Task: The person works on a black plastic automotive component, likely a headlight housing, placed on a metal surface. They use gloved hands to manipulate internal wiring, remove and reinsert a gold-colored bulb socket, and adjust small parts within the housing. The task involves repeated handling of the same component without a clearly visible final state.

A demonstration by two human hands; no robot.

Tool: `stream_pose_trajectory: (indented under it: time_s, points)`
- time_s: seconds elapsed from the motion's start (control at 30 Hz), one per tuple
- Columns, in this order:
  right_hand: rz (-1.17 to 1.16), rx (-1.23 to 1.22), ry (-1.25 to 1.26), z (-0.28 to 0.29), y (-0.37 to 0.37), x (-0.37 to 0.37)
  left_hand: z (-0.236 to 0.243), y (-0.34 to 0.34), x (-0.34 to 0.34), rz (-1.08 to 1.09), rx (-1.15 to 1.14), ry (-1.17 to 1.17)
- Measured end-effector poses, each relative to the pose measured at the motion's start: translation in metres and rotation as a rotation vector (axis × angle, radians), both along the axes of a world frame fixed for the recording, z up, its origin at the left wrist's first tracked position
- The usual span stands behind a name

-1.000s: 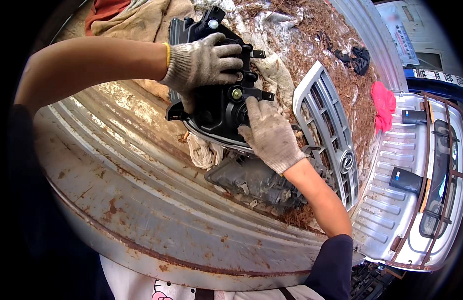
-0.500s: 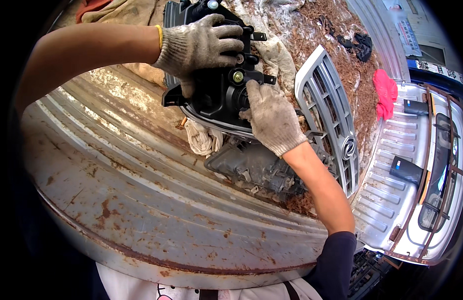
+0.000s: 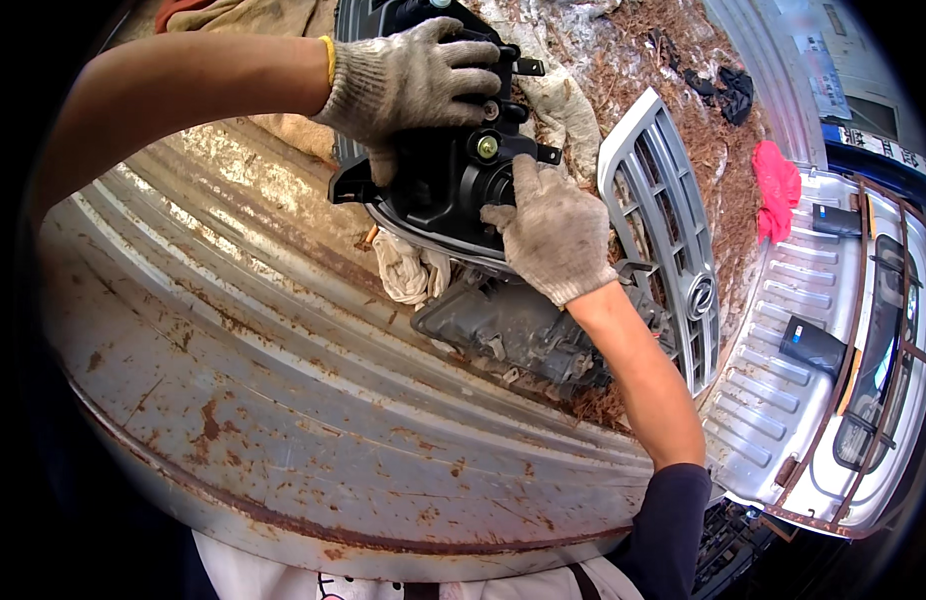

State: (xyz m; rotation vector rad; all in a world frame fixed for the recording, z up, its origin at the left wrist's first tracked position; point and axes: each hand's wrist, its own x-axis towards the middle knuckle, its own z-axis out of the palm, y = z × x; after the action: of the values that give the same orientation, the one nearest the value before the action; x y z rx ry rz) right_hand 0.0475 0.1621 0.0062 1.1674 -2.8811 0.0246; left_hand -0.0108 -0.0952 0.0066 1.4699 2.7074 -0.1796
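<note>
A black car headlight assembly lies back-side up on the truck bed. My left hand, in a grey knitted glove, clasps it from above, fingers spread across the housing and thumb on its near side. At the right part of the housing, my gloved right hand has thumb and index finger around a round black cap; its far side is hidden by the fingers. A brass-coloured adjuster screw sits just beyond that cap.
A silver-grey grille stands right of the headlight. Nearer lies a dusty old lamp unit, beside a crumpled white cloth. The rusty ribbed bed wall curves across the front. A silver pickup and a pink cloth are at right.
Around the round cap, the right thumb and index finger have shifted slightly, exposing more of its rim. The left hand keeps its hold; the whole view has shifted a little.
</note>
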Motion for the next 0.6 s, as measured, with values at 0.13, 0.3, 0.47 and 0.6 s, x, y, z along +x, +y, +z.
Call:
stream_pose_trajectory:
  time_s: [0.13,0.3,0.47,0.6]
  points:
    - [-0.004,-0.055,0.012,-0.005,-0.007,0.002,-0.002,-0.005,0.005,0.035,-0.015,-0.011]
    - [-0.043,-0.094,-0.02,-0.008,-0.003,0.001,-0.009,-0.017,-0.015,-0.217,0.157,0.082]
    - [-0.049,-0.083,-0.018,-0.006,-0.001,0.001,0.011,-0.009,-0.007,-0.124,0.081,-0.029]
    - [-0.066,-0.099,-0.014,-0.002,-0.001,0.0,-0.001,-0.002,-0.005,-0.009,0.046,-0.028]
